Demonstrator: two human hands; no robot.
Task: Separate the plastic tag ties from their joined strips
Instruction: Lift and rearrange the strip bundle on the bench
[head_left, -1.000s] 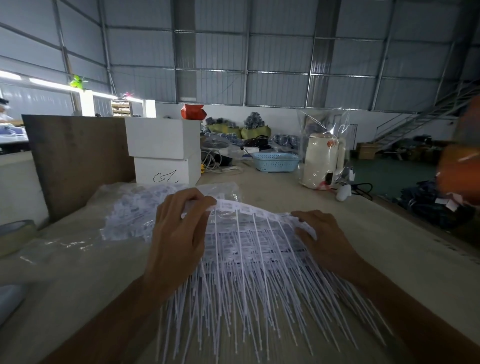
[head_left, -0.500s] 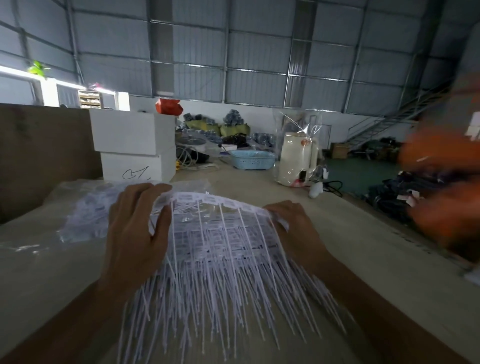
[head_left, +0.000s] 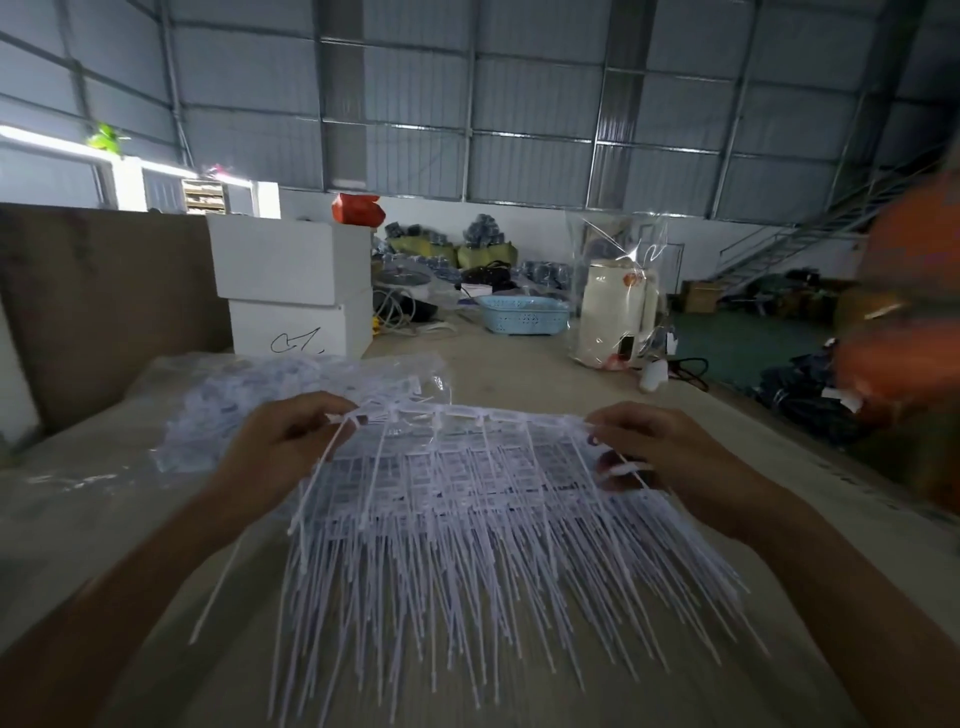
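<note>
A joined strip of white plastic tag ties (head_left: 467, 415) is stretched just above the table between my two hands. My left hand (head_left: 280, 447) pinches its left end, where one tie hangs down at a slant. My right hand (head_left: 670, 457) grips the right end. Under the strip lies a thick stack of more joined tie strips (head_left: 467, 561), their long thin tails fanned toward me. A single loose tie (head_left: 215, 592) lies on the table at the left.
A clear plastic bag of tags (head_left: 249, 400) lies behind my left hand. Two stacked white boxes (head_left: 296, 291), a blue basket (head_left: 522, 314) and a bagged white kettle (head_left: 618, 317) stand further back. A blurred person in orange (head_left: 904, 322) is at the right. A brown board (head_left: 104, 296) stands left.
My hands have moved apart to the ends of the top strip and lifted it, where before they pressed on the stack. The camera view shifted slightly.
</note>
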